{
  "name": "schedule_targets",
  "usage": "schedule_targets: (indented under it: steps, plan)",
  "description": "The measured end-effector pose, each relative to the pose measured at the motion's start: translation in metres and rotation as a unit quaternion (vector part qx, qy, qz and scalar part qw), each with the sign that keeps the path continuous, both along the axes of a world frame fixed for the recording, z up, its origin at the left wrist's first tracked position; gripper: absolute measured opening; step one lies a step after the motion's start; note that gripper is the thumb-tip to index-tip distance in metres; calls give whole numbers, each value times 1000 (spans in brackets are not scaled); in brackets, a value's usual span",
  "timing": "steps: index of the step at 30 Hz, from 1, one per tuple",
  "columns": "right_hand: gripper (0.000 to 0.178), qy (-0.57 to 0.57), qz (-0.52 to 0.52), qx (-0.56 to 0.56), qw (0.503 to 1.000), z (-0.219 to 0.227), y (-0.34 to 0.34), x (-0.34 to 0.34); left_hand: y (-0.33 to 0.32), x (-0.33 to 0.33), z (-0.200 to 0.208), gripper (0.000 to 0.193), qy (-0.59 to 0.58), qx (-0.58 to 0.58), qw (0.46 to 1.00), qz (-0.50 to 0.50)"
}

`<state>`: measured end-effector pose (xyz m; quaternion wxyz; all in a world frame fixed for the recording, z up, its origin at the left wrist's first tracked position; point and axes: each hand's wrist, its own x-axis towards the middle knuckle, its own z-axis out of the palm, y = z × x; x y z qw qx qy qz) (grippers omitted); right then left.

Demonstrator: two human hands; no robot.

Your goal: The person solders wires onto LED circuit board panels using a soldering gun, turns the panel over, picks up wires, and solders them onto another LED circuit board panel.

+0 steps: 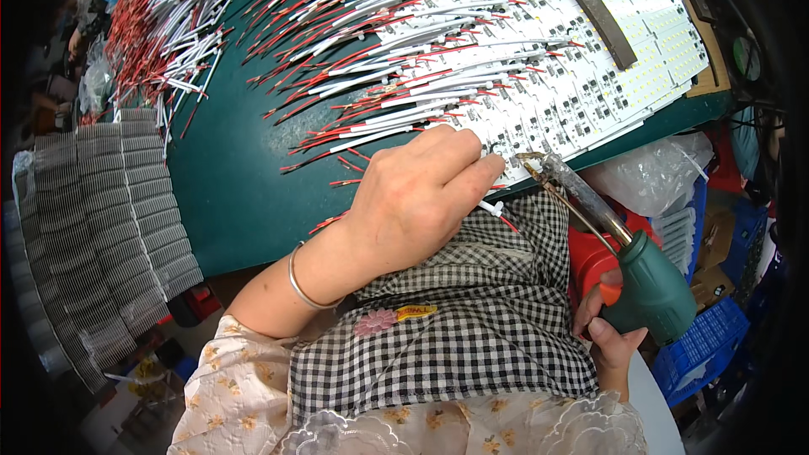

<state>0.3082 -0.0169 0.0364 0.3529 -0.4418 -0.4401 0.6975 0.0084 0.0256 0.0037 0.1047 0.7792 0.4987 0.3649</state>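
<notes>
A hand could pass over the green worktop (226, 202) near its left edge, between the wire heap (164, 25) toward the far-left corner and the fanned red-and-white wires (379, 97). At the near edge, the left hand (425, 190) and the soldering gun (656, 286) block the way, their tips nearly meeting over the LED boards (581, 109).

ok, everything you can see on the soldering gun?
The soldering gun has a green, plastic-looking body, an orange trigger-like part, a stained metal barrel and a thin rod alongside. The right hand grips it. It slants up-left, its dark tip at the white boards, near the left hand; contact and heat can't be told.
</notes>
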Motion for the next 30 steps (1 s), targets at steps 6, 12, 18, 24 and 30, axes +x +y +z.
schedule_targets:
  steps: [6, 12, 18, 24, 30]
  plan:
    - [61, -4, -12, -36, 999, 2, -1, 1, 0, 0, 1, 34, 6, -3, 1000, -3]
    - [61, -10, -11, -41, 999, 4, 2, -5, -1, -1, 0, 35, 4, -2, 1000, -6]
    - [61, -46, -15, -54, 997, 3, 5, -12, -2, 0, 1, 34, 6, -11, 1000, -4]
    - [57, 12, -43, 5, 999, 1, 9, -9, -3, 0, 4, 32, 12, -25, 1000, -3]
    - [58, 35, -98, 35, 994, -2, 13, -7, 4, -6, 17, 32, 11, -15, 1000, 15]
